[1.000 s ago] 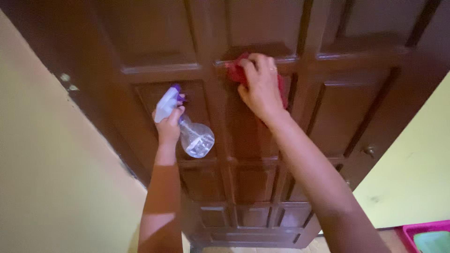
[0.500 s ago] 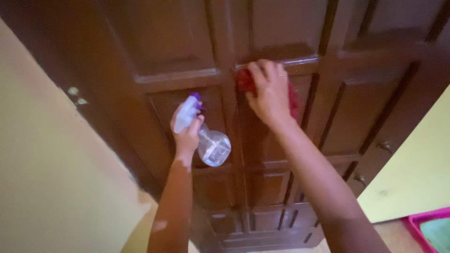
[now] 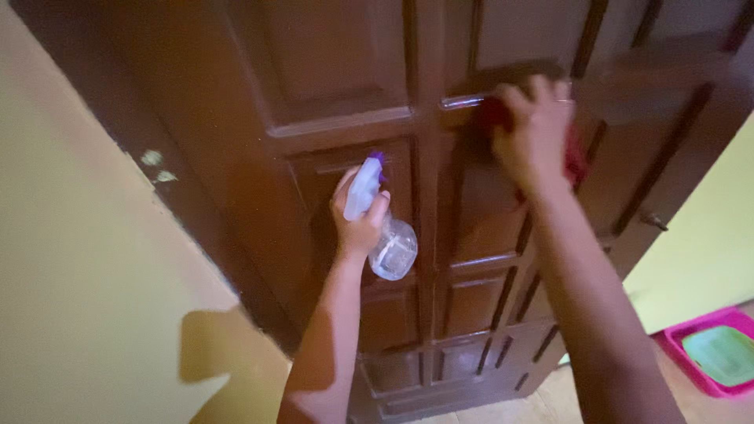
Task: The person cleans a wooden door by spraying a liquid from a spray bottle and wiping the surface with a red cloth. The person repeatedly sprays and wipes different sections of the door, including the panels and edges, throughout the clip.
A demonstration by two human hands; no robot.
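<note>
1. The left hand [image 3: 359,224] is closed around the neck of a clear spray bottle [image 3: 382,228], whose white and purple head sticks up above the fingers while the round body hangs just below and to the right of the hand.
2. The right hand [image 3: 534,133] presses a red cloth [image 3: 576,161] flat against the dark brown panelled door [image 3: 330,71], fingers spread over it (only the cloth's edges show around the hand).
3. The two hands are apart, the right one higher.
4. Low and far to the right of the right forearm, a pink tray [image 3: 691,365] holds a green lid [image 3: 721,353] on the floor.
5. A yellow wall [image 3: 86,290] lies left of the left arm.
</note>
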